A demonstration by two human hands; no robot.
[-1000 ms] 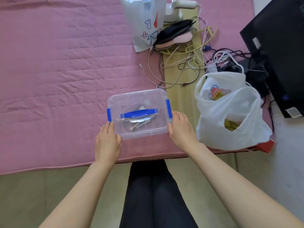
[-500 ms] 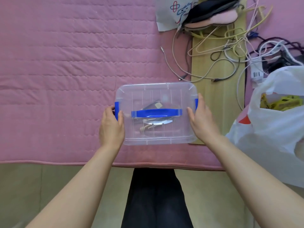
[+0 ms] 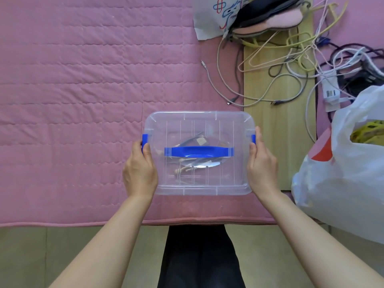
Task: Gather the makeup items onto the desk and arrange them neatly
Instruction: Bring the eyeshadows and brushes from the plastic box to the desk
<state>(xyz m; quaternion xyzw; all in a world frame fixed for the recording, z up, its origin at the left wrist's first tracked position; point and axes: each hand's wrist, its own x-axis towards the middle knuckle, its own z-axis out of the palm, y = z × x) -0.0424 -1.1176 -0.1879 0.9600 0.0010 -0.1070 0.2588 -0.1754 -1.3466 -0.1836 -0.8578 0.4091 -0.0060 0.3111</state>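
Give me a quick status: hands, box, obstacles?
Left hand, right hand grip clear box by its ends. Lid on. White bag close right.

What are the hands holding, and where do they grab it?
Both hands hold the clear plastic box: left hand at its left end, right hand at its right end, by the blue latches.

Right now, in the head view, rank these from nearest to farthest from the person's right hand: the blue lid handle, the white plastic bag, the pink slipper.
1. blue lid handle: just left of the right hand, on the clear box's lid.
2. white plastic bag: to the right, at the frame's edge.
3. pink slipper: far up, by the cables.
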